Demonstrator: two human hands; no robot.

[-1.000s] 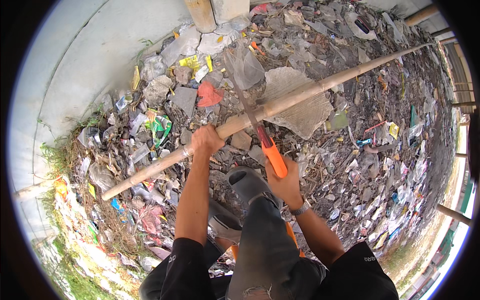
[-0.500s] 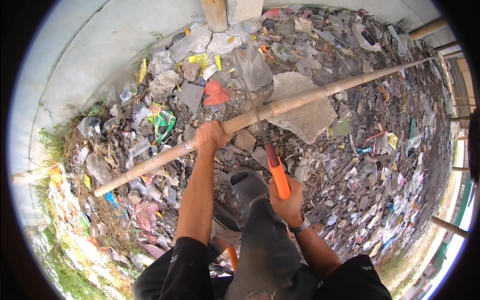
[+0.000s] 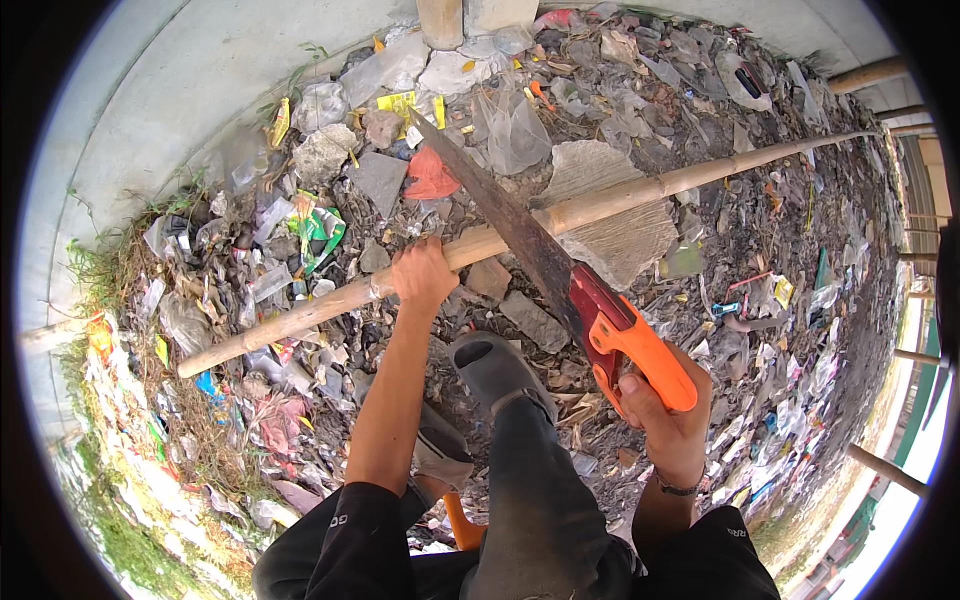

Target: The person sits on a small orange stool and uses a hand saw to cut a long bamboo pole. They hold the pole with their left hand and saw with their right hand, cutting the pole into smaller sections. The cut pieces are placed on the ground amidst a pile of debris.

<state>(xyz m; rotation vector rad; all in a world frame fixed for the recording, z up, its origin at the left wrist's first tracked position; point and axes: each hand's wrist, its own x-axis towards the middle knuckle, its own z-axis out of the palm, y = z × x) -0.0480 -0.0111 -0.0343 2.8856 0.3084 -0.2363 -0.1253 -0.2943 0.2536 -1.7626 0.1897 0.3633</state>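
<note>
A long bamboo pole [image 3: 330, 312] slants from the lower left up to the far right. My left hand [image 3: 423, 274] is wrapped round it left of the middle. In my right hand [image 3: 668, 412] is a hand saw [image 3: 505, 222], gripped by its orange and dark red handle. The saw's rusty blade is turned flat to view and lies across the pole in the picture, tip pointing to the far left; whether it touches the pole I cannot tell. My foot in a grey clog [image 3: 492, 368] stands just nearer than the pole.
A flat rough slab [image 3: 603, 240] lies under the pole. Broken stones, a red plastic scrap [image 3: 432, 175], and scattered litter cover the ground. A pale wall [image 3: 130, 130] curves along the left and back, with a post [image 3: 440, 22] against it.
The saw has turned from edge-on to flat, its tip swinging left, as my right hand moved right and slightly nearer. My left hand stays on the bamboo pole.
</note>
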